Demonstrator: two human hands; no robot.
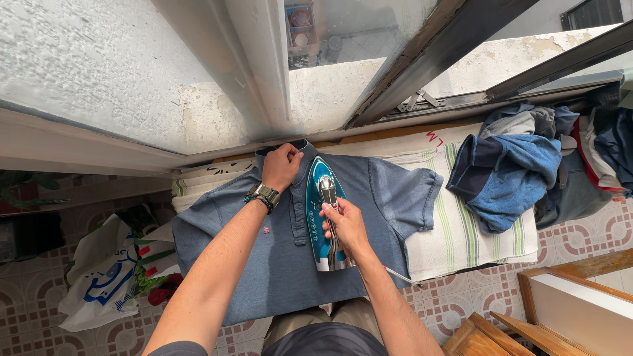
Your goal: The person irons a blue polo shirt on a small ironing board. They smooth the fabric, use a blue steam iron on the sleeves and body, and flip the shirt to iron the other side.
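Observation:
A grey-blue polo shirt lies flat, collar away from me, on a cloth-covered ironing surface. My right hand grips the handle of a blue and silver iron, which rests on the shirt's chest beside the button placket with its tip toward the collar. My left hand, a watch on its wrist, pinches the collar at the shirt's top edge. The iron's cord trails off to the right under my forearm.
A heap of blue and grey clothes sits on the right end of the surface. A window with peeling frames runs just behind. A white plastic bag lies on the tiled floor at left, wooden furniture at lower right.

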